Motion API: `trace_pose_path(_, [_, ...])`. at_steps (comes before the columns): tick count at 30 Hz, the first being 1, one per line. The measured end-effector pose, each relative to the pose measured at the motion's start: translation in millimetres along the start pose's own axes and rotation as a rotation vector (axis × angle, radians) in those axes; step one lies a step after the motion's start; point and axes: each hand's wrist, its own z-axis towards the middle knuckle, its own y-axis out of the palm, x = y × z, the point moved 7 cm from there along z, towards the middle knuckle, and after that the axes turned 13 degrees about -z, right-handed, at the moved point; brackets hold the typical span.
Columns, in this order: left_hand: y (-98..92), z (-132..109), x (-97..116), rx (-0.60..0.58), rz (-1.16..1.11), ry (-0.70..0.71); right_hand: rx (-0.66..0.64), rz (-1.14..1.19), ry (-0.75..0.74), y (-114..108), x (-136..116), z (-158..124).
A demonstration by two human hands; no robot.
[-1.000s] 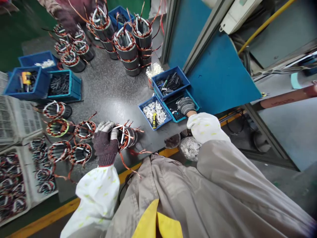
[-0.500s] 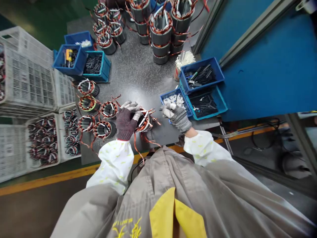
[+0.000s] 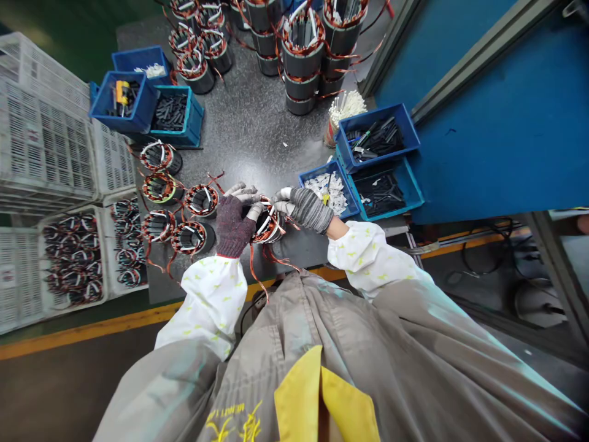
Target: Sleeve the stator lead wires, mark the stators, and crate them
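A wound motor stator [image 3: 268, 230] with copper wire ends stands near the table's front edge. My left hand [image 3: 235, 221], in a dark maroon glove with pale fingertips, grips its left side, fingers curved over the rim. From the right, my right hand [image 3: 304, 207], in a grey knitted glove, is at the stator's upper right edge. Its fingers are pinched together at the wires; what they hold is hidden. Loose copper leads [image 3: 253, 270] hang from the stator toward me. Several more stators [image 3: 201, 201] stand just left of my left hand.
Beside my right hand is a blue tray of white pieces [image 3: 352, 205], with bins of black sleeves [image 3: 416, 132] behind. Stacked stators [image 3: 301, 67] stand at the back. More bins [image 3: 197, 123] and white crates [image 3: 99, 153] are at left; a blue panel [image 3: 497, 135] at right.
My right hand has moved left from beside the tray of white pieces to the stator's rim. My left hand stays on the stator. The view has shifted slightly.
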Motion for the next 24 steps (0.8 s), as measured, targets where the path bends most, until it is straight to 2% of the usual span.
trace_pose_path(2, [-1.9,-1,-1,0.001,-0.009,-0.014,-0.004,-0.044,0.023,0,2,-3])
trace_pose_path(4, [-3.6,-1,-2,0.028,-0.021,-0.020,0.005,-0.192,0.181,-20,26,-18])
trace_pose_path(7, [-2.9,-1,0,0.077,-0.044,-0.024,-0.006,-0.537,0.533,-87,85,-60])
trace_pose_path(9, [-0.2,-1,3,0.095,-0.036,-0.031,-0.029,-0.701,0.714,-136,124,-87])
trace_pose_path(10, [1.1,-1,4,0.103,-0.024,-0.037,-0.056,-0.771,0.784,-155,143,-96])
trace_pose_path(12, [2.6,-2,6,0.129,0.012,-0.051,-0.176,-0.934,0.874,-176,176,-103])
trace_pose_path(14, [3.4,-3,7,0.159,0.045,-0.078,-0.321,-1.060,0.887,-179,201,-102])
trace_pose_path(16, [4.4,-3,6,0.179,0.068,-0.102,-0.357,-1.095,0.860,-177,214,-99])
trace_pose_path(18, [5.1,-4,6,0.195,0.073,-0.109,-0.207,-0.971,0.837,-179,214,-99])
trace_pose_path(20, [5.7,-6,7,0.203,0.078,-0.105,-0.032,-0.768,0.815,-177,203,-102])
trace_pose_path(22, [6.4,-7,7,0.196,0.088,-0.110,0.060,-0.560,0.744,-161,182,-100])
trace_pose_path(24, [6.6,-8,7,0.184,0.090,-0.111,0.113,-0.392,0.585,-130,147,-88])
